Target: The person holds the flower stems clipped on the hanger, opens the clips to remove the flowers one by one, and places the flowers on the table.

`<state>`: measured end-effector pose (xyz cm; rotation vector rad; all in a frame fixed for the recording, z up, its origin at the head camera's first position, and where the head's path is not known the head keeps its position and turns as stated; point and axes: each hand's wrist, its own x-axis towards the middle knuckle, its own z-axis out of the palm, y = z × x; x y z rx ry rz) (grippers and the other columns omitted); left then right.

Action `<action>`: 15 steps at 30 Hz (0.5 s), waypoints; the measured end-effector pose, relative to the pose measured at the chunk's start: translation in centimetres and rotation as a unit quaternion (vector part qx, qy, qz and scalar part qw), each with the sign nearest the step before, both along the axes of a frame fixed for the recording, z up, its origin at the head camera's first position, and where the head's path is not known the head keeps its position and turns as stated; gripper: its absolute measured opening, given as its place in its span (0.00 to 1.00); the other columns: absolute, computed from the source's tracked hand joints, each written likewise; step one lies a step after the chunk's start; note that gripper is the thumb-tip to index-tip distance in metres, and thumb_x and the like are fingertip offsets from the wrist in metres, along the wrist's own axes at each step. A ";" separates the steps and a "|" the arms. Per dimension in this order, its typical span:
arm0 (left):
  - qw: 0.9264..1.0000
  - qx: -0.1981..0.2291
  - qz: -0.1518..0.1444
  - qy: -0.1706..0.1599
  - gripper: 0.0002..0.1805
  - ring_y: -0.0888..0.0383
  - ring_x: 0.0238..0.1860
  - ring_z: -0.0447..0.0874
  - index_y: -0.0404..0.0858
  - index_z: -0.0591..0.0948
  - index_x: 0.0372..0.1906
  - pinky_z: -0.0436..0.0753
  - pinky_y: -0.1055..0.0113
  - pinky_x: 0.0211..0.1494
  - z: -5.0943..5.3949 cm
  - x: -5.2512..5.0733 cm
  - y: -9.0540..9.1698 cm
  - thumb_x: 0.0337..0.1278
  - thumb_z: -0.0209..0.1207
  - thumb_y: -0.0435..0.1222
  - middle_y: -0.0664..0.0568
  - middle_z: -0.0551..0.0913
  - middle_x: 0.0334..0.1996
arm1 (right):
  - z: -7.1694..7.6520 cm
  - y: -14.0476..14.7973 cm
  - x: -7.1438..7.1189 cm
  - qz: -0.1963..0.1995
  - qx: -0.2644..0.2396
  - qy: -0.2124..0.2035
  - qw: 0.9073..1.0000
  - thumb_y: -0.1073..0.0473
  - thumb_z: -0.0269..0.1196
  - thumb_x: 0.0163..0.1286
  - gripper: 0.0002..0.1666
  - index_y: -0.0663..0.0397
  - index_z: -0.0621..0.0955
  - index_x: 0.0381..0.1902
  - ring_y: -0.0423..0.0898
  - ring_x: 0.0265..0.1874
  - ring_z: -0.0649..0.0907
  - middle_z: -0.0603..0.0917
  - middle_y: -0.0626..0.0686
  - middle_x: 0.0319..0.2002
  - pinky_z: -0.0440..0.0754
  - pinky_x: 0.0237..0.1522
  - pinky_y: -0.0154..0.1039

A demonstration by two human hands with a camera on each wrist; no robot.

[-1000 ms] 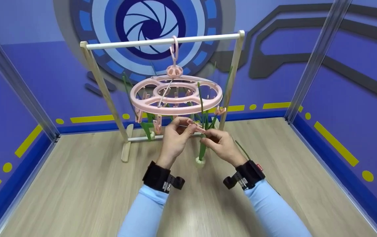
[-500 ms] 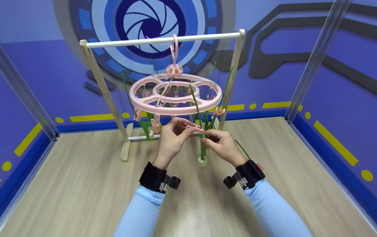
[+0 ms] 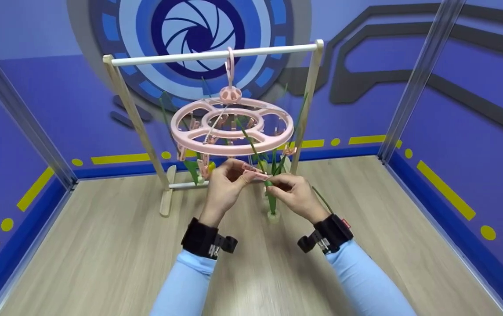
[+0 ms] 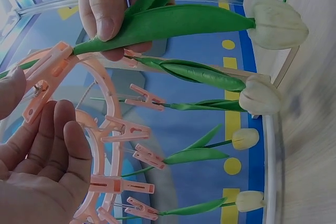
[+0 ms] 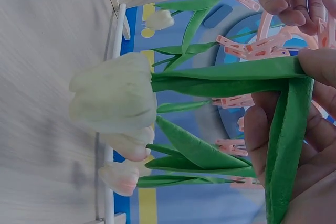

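The left hand pinches a pink clothespin below the front rim of the pink round hanger. Between thumb and fingers, the right hand grips the green stem and leaves of an upside-down white tulip. In the left wrist view the clothespin lies across the stem at the base of the leaf; whether its tips are closed on the stem I cannot tell. The right wrist view shows the white bloom pointing away from the right fingers, with one leaf bent along the palm.
The hanger hangs by its hook from the white bar of a wooden stand. Several other tulips hang head-down from its pins, such as a yellowish one and a white one. Another green stem shows beside the right wrist.
The left hand and its clothespin have shifted slightly left and down. The held stem's upper end has tilted left, and the bloom has moved a little right. The right hand has barely moved.
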<state>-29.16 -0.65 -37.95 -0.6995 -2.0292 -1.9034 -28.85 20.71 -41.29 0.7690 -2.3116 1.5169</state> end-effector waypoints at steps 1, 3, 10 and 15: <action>1.000 0.000 -0.002 0.000 0.09 0.54 0.40 0.86 0.28 0.82 0.44 0.81 0.69 0.41 0.0 0.0 0.0 0.64 0.68 0.29 0.39 0.89 0.42 | 0.0 0.0 0.0 -0.001 0.001 -0.002 1.000 0.67 0.67 0.71 0.10 0.65 0.88 0.47 0.43 0.33 0.82 0.89 0.59 0.40 0.80 0.36 0.30; 1.000 0.000 -0.004 -0.002 0.09 0.53 0.41 0.87 0.28 0.82 0.44 0.82 0.68 0.42 0.1 0.1 -0.1 0.64 0.68 0.29 0.39 0.88 0.42 | 0.1 0.0 0.1 -0.002 0.002 -0.005 1.000 0.66 0.67 0.71 0.10 0.65 0.88 0.47 0.43 0.34 0.83 0.89 0.59 0.41 0.80 0.36 0.30; 1.000 -0.027 0.013 -0.011 0.09 0.53 0.38 0.85 0.31 0.84 0.43 0.81 0.67 0.41 0.2 0.2 -0.4 0.63 0.69 0.32 0.43 0.88 0.41 | 0.0 -0.1 0.3 -0.009 0.016 0.006 1.000 0.66 0.68 0.71 0.09 0.65 0.88 0.46 0.41 0.33 0.82 0.89 0.57 0.39 0.80 0.35 0.31; 0.999 -0.034 0.017 -0.010 0.09 0.52 0.37 0.85 0.32 0.84 0.44 0.80 0.67 0.41 0.4 0.3 -0.6 0.63 0.69 0.32 0.43 0.88 0.41 | -0.1 -0.2 0.2 -0.009 0.015 0.015 1.000 0.66 0.68 0.70 0.09 0.65 0.88 0.45 0.41 0.32 0.81 0.89 0.57 0.39 0.79 0.35 0.30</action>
